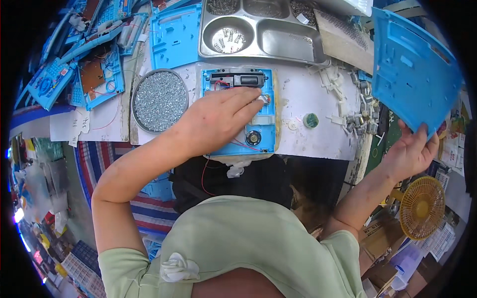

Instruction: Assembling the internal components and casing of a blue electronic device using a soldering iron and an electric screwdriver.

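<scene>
The left hand [218, 119] lies flat, palm down and fingers stretched, over the open blue plastic casing [238, 111] that sits near the middle of the white worktop [308, 94], close to its front edge. The hand covers most of the casing's inside; only a black part along the far end, some red wires and a small round speaker [253, 137] near the front edge show around it. What the fingertips press near the casing's right side is too small to make out.

The right hand [410, 151] is out beyond the worktop's right edge, raised, with fingers curled up around the lower rim of a large blue plastic panel [415, 69]. The panel stands tilted in the air and hides whatever lies behind it at the far right corner.

Left of the casing, just beside it, is a round metal dish of screws [159, 101]. Behind the casing, along the far edge, a steel compartment tray [261, 30] is cut off by the top of the view; one compartment holds springs. Small white and metal parts [355, 107] crowd the right edge. A bare strip of worktop lies between the casing and those parts, with only a small green disc [311, 120] on it. The far left corner is piled with blue housings [89, 54], blurred at the rim.
</scene>
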The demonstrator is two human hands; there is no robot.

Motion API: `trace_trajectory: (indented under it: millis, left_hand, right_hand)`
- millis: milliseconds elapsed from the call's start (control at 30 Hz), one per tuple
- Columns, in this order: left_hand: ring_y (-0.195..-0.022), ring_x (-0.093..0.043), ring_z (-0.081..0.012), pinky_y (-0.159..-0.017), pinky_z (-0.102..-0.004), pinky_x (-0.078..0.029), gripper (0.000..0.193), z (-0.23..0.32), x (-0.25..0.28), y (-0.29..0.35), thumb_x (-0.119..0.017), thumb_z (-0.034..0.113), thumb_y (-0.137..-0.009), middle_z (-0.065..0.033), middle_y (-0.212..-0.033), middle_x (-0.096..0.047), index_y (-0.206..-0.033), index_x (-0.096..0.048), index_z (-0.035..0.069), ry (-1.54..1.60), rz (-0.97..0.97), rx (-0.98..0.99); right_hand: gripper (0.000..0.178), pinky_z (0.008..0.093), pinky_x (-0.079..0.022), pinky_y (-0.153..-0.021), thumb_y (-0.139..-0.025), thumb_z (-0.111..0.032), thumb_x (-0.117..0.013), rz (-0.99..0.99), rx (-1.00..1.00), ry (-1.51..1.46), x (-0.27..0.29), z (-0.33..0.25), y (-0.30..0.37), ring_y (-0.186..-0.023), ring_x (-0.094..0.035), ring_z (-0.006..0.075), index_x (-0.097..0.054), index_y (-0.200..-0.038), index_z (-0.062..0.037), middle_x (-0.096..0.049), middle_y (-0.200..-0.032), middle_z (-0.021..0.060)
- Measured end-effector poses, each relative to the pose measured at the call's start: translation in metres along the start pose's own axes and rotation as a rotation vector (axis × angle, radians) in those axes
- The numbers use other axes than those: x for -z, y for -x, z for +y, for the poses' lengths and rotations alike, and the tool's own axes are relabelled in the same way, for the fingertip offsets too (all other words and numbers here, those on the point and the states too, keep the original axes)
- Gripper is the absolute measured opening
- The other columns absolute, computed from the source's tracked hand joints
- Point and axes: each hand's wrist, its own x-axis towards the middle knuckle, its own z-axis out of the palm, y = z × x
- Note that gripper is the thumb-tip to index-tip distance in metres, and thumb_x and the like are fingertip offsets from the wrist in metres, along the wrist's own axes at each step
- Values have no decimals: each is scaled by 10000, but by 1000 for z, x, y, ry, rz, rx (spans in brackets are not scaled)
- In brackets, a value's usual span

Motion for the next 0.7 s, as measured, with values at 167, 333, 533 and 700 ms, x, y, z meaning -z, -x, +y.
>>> trace_trajectory:
  millis: [167, 333, 533, 700]
  left_hand:
    - [-1196, -650, -314, -1044, -466, -508, 445, -5, 10, 15, -726, 44, -777, -153, -1291, -663, -1212, -636, 28, 21, 57, -59]
    - [-1186, -644, -272, -1088, -479, -445, 423, 7, 7, 18, -746, 76, -788, -103, -1281, -674, -1200, -653, 51, -96, 67, 1]
    - [-1135, -606, -234, -963, -414, -448, 441, 4, 1, 11, -765, 147, -814, -57, -1296, -669, -1236, -657, 78, -179, 21, 93]
    - [-1051, -616, -242, -919, -397, -447, 431, -4, 6, 8, -771, 162, -798, -46, -1263, -679, -1210, -673, 85, -93, 2, 131]
  right_hand:
    - [177, 402, -658, -598, -978, -2, -588, -55, 40, -80, -1, -14, 17, -880, -725, 302, -557, -1141, 60, -671, -1138, 228]
    - [195, 406, -651, -579, -975, 5, -579, -85, 25, -115, -21, -11, 33, -859, -728, 309, -568, -1167, 37, -671, -1148, 236]
    - [203, 395, -646, -580, -973, -11, -592, -130, 19, -101, -39, -13, 41, -860, -731, 305, -573, -1169, 42, -674, -1151, 227]
    - [200, 380, -636, -573, -972, -11, -584, -165, -6, -71, -35, -14, 44, -856, -727, 292, -576, -1165, 41, -676, -1142, 216]
